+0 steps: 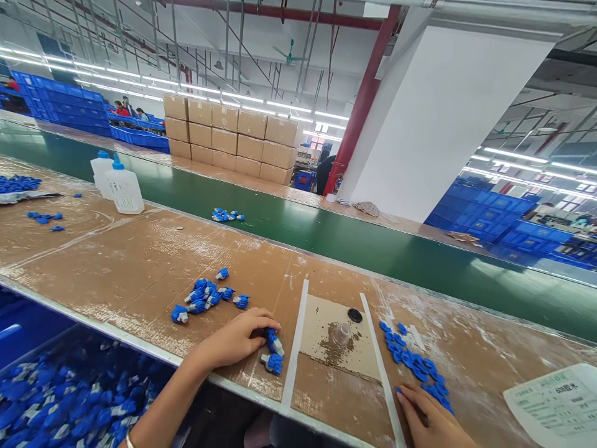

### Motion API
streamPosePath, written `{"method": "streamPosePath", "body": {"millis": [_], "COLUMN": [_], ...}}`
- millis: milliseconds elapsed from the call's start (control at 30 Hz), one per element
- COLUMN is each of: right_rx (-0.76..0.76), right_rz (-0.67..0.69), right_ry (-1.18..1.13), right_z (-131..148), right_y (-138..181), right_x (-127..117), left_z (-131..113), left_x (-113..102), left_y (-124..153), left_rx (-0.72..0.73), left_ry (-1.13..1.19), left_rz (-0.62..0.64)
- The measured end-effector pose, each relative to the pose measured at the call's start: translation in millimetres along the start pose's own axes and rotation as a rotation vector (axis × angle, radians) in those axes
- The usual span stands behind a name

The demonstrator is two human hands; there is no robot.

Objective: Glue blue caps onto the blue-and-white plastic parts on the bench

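Observation:
My left hand [236, 341] rests on the brown worktop near its front edge, fingers curled round a few small blue and white plastic parts [273, 351]. A loose heap of the same assembled parts [205, 295] lies just behind and to the left of it. My right hand [431, 417] lies at the bottom right with fingers pressed down at the near end of a row of small blue pieces [413, 361]. Between the hands, two white strips frame a stained cardboard pad [326, 323] with a small clear cup [341, 334] and a black cap [355, 315].
A green conveyor belt [354, 242] runs behind the worktop, carrying a small cluster of blue parts [226, 215]. Two white squeeze bottles [122, 185] stand at the left. A bin of blue parts [69, 398] sits below the bench. A printed sheet [557, 404] lies at the right. Cardboard boxes [233, 140] are stacked behind.

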State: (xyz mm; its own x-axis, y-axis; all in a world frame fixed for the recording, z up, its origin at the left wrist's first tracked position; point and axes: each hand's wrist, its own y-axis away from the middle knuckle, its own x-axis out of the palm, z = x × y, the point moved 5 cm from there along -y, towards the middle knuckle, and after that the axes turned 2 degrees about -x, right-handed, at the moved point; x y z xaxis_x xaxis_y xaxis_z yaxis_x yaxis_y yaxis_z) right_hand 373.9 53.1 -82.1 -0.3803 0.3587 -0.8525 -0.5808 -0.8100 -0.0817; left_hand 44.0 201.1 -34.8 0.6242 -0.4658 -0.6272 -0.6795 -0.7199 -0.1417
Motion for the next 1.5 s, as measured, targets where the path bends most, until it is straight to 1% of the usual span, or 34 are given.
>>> {"method": "streamPosePath", "body": {"millis": [67,200,267,367,467,567,600,667,767,833,900,967,1033,1133,1200,1267,1367,1433,1500], "right_rx": [0.052,0.057,0.075,0.078,0.063,0.034,-0.001,-0.122,-0.368,-0.513,-0.599,-0.635,-0.654,-0.653,-0.605,-0.49,-0.263,-0.181,-0.146], "right_rz": [0.035,0.077,0.084,0.084,0.041,-0.014,-0.033,-0.081,-0.155,-0.153,-0.117,-0.078,-0.045,-0.023,-0.003,0.073,0.225,0.279,0.315], "right_ry": [0.04,0.068,0.075,0.075,0.047,-0.094,-0.153,-0.25,-0.297,-0.289,-0.271,-0.264,-0.262,-0.271,-0.329,-0.543,-1.022,-1.244,-1.378], "right_z": [1,7,9,12,13,13,17,30,64,88,106,115,117,115,113,113,121,133,148], "right_y": [-1,-2,-1,1,1,-1,-2,-4,-8,-11,-16,-23,-28,-29,-25,-18,0,13,25], "right_x": [1,3,2,2,3,7,8,9,7,7,9,13,17,19,19,20,27,32,37], "left_z": [0,0,1,1,0,-2,-2,-3,-5,-7,-9,-11,-12,-14,-13,-12,-13,-16,-19], "left_x": [2,5,5,-2,-10,-12,-10,-5,6,13,18,20,21,23,25,28,31,31,30], "left_y": [-1,-2,-2,-2,-3,-6,-7,-9,-12,-14,-15,-15,-15,-14,-14,-13,-13,-13,-13], "left_rx": [0.007,0.012,0.003,-0.06,-0.154,-0.206,-0.225,-0.27,-0.303,-0.301,-0.292,-0.279,-0.263,-0.257,-0.272,-0.288,-0.279,-0.224,-0.157], "left_ry": [-0.029,-0.063,-0.071,-0.034,0.142,0.482,0.613,0.848,1.073,1.152,1.183,1.177,1.152,1.106,1.091,1.089,1.1,1.129,1.153], "left_rz": [-0.01,-0.015,-0.06,-0.185,-0.303,-0.328,-0.327,-0.337,-0.354,-0.336,-0.306,-0.292,-0.285,-0.264,-0.258,-0.234,-0.178,-0.178,-0.203]}}
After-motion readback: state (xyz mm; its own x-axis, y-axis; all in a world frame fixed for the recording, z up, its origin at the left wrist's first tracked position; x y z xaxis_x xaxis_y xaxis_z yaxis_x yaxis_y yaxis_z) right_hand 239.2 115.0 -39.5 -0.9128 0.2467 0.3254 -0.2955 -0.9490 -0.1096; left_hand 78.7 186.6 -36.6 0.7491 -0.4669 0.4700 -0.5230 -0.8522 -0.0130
